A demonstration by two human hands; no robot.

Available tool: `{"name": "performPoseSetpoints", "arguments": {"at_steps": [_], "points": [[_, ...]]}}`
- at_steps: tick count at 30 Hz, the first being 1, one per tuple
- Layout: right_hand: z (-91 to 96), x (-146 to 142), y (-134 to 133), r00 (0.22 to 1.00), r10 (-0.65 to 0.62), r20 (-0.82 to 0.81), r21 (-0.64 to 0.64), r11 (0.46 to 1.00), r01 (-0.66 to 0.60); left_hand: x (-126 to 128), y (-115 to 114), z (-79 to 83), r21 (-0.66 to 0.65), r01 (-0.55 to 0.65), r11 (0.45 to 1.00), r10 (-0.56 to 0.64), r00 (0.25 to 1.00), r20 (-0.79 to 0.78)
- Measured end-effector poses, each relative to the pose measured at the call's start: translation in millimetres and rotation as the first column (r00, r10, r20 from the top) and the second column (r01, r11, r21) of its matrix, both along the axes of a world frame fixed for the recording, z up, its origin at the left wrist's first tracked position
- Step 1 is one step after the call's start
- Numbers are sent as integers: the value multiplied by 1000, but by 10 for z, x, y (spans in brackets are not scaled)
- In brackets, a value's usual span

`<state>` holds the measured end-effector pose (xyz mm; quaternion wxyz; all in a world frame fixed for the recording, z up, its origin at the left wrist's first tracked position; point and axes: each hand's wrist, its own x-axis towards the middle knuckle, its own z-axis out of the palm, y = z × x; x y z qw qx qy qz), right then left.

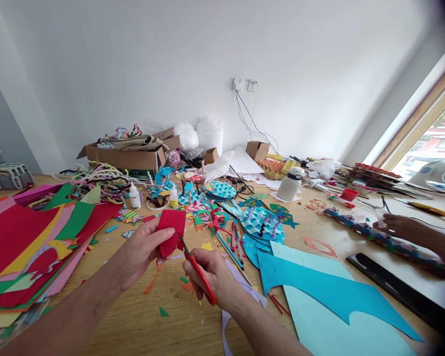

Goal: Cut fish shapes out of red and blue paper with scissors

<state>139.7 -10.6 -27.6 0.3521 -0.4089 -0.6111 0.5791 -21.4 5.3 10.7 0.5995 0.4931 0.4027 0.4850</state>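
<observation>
My left hand (143, 249) pinches a piece of red craft foam or paper (175, 225), thumb on its face, holding it up above the table. My right hand (211, 274) grips red-handled scissors (203, 282), its fingers around the handles. The dark blades meet the right edge of the red piece. Faint marks show on the red surface. Below my hands, small coloured scraps lie on the wood, with a green scrap (163, 312) and a curling lilac strip (226, 324) close by.
Stacked coloured sheets (25, 237) lie at the left, blue sheets (319, 282) at the right. Behind stand glue bottles (134, 197), blue paper fish (261, 222), a white bottle (289, 184) and a cardboard box (126, 157). Another person's hand (404, 228) is at the far right, beside a colourful long strip (378, 237).
</observation>
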Motion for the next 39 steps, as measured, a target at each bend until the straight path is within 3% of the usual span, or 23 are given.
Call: {"name": "performPoseSetpoints", "arguments": {"at_steps": [16, 30, 39], "points": [[-35, 2, 12, 999, 10, -38, -4, 1000, -10, 37, -29, -1, -96, -29, 995, 25, 999, -39], [25, -16, -15, 999, -41, -10, -1, 999, 41, 22, -23, 13, -97, -28, 995, 22, 998, -63], [-25, -14, 10, 999, -32, -12, -1, 999, 32, 10, -1, 31, -17, -17, 1000, 15, 995, -96]]}}
